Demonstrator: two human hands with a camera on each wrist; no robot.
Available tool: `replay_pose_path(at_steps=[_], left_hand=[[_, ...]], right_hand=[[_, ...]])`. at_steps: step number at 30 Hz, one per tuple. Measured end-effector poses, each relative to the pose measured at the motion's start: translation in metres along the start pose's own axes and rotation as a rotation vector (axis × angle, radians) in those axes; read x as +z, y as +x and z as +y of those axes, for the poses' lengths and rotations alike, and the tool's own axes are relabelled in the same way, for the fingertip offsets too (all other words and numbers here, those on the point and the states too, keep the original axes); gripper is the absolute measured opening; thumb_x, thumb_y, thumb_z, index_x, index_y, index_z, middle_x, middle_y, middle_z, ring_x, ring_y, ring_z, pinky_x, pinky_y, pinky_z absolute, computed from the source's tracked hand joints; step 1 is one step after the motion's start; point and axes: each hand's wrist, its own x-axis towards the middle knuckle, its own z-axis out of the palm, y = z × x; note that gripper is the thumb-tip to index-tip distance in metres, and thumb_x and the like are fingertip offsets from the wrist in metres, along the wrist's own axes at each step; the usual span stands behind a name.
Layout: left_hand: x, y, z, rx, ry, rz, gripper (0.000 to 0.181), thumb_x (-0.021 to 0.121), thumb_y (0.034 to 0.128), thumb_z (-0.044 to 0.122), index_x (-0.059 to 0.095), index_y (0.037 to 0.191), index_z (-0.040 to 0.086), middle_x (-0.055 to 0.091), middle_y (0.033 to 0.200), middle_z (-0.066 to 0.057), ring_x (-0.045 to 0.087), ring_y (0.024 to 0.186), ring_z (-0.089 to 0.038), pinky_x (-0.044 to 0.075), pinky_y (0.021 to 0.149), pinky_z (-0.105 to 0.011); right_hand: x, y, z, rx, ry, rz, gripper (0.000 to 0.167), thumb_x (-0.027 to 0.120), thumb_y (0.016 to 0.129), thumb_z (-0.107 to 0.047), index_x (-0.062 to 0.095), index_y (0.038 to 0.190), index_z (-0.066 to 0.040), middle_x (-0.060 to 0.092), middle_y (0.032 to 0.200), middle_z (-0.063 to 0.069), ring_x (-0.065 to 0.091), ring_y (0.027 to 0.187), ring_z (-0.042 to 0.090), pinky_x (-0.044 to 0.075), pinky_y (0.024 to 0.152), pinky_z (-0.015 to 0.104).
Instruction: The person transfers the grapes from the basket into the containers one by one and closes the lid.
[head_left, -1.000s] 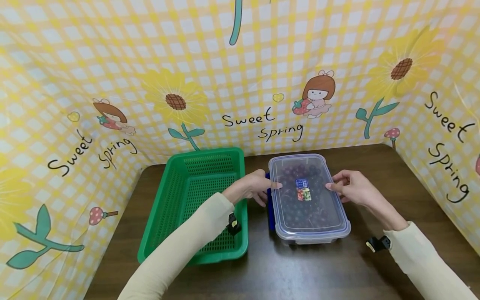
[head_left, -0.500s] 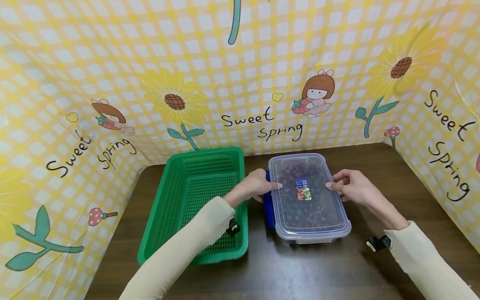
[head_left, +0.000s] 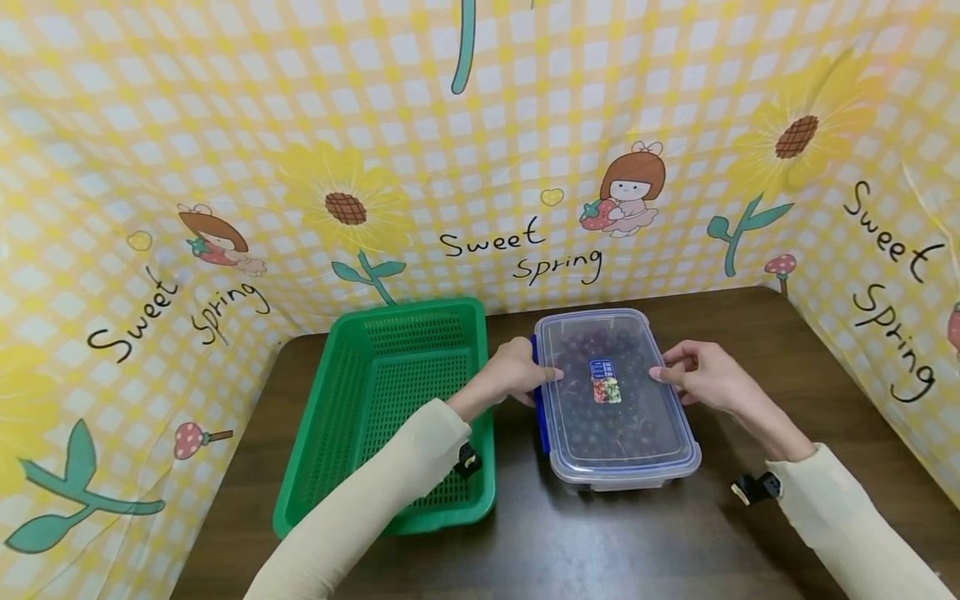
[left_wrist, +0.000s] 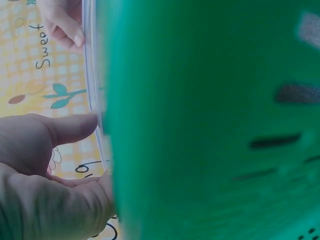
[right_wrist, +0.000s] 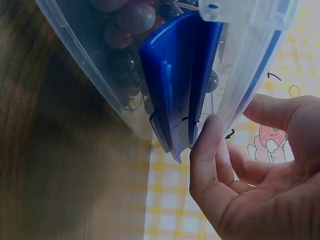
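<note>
A clear plastic food container [head_left: 630,433] with a lid sits on the table, right of centre in the head view. Grapes [right_wrist: 135,20] fill it, seen through the plastic. My left hand [head_left: 513,368] grips its left edge, thumb on the lid and fingers curled down by the long blue latch [head_left: 544,427]. On the other side my right hand [head_left: 708,375] pinches the right edge, thumb against the lid rim. The right wrist view shows its fingertips beside another blue latch [right_wrist: 170,65], which is tilted away from the container wall. The left fingertips are partly hidden.
A green slotted basket [head_left: 390,375] stands left of the container, beneath my left forearm. The brown wooden table [head_left: 585,550] has a checked cloth [head_left: 480,150] hanging behind it and at both sides.
My left fingers have curled in toward the left blue latch, which now sits closer to the container's side. The right hand and container have hardly moved.
</note>
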Motion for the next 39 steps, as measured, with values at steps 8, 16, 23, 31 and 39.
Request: replay_pose_path(at_steps=[8,16,23,31,39], left_hand=[[0.001,0.000,-0.004,0.015,0.001,-0.032,0.034,0.084,0.0913,0.018,0.070,0.111,-0.005,0.078,0.091,-0.018,0.080,0.076,-0.029,0.065,0.064,-0.036],[0.007,-0.004,0.000,-0.018,0.035,0.022,0.036,0.084,0.0911,0.017,0.068,0.112,-0.008,0.078,0.092,-0.020,0.080,0.077,-0.030,0.065,0.066,-0.037],[0.010,-0.006,0.004,-0.036,0.096,0.052,0.034,0.083,0.0918,0.017,0.069,0.111,-0.008,0.077,0.088,-0.018,0.081,0.078,-0.032,0.063,0.059,-0.031],[0.009,-0.003,0.002,-0.043,0.090,0.053,0.036,0.083,0.0919,0.019,0.069,0.113,-0.007,0.077,0.089,-0.017,0.080,0.075,-0.030,0.063,0.061,-0.031],[0.008,-0.002,0.002,-0.049,0.079,0.048,0.036,0.083,0.0924,0.020,0.069,0.114,-0.005,0.077,0.092,-0.016,0.079,0.072,-0.024,0.064,0.064,-0.033]], right_hand=[[0.001,-0.002,0.001,0.009,0.000,-0.006,0.056,0.072,0.101,-0.033,0.056,0.133,0.011,0.065,0.096,0.014,0.067,0.083,0.021,0.064,0.077,0.042],[0.002,-0.001,0.002,0.000,-0.008,0.005,0.057,0.072,0.101,-0.034,0.056,0.133,0.010,0.065,0.097,0.015,0.067,0.082,0.021,0.064,0.077,0.043],[0.002,-0.003,0.003,-0.006,0.005,0.008,0.057,0.072,0.101,-0.034,0.056,0.132,0.011,0.065,0.095,0.013,0.067,0.079,0.019,0.064,0.076,0.042],[0.003,0.000,0.004,0.007,0.003,0.021,0.060,0.072,0.101,-0.037,0.056,0.135,0.010,0.066,0.111,0.021,0.068,0.090,0.024,0.063,0.079,0.042],[0.000,0.003,0.008,0.066,0.004,-0.009,0.089,0.069,0.100,-0.047,0.034,0.153,0.016,0.043,0.150,0.042,0.061,0.124,0.048,0.061,0.094,0.048]])
